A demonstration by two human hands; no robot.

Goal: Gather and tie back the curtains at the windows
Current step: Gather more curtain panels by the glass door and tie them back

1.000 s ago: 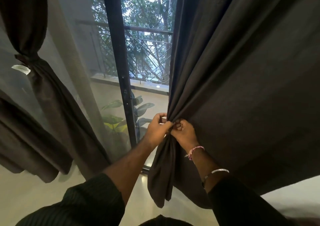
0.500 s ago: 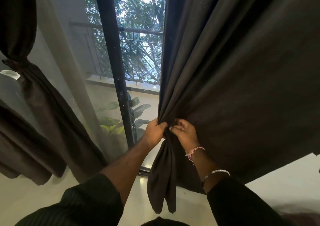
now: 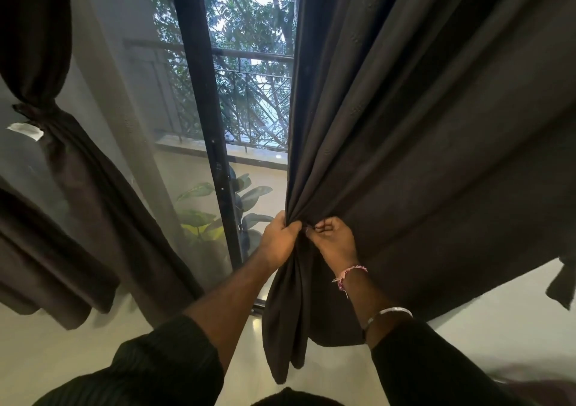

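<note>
Head view, left hand (image 3: 280,240) and right hand (image 3: 335,240) – both clenched on dark curtain (image 3: 420,156)

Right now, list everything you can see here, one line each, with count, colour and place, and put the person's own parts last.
right curtain: one, dark brown, right of the window, its edge bunched
left curtain: one, dark brown, far left, already tied at its waist
white tag: one, on the left curtain's tie
sheer curtain: one, pale, between left curtain and frame
window frame: one, black, centre
railing: one, outside
plant: one, green, behind the glass
floor: pale, below
left hand: grips the bunched fabric
right hand: pinches the fabric beside it; pink thread and silver bangle on wrist
</note>
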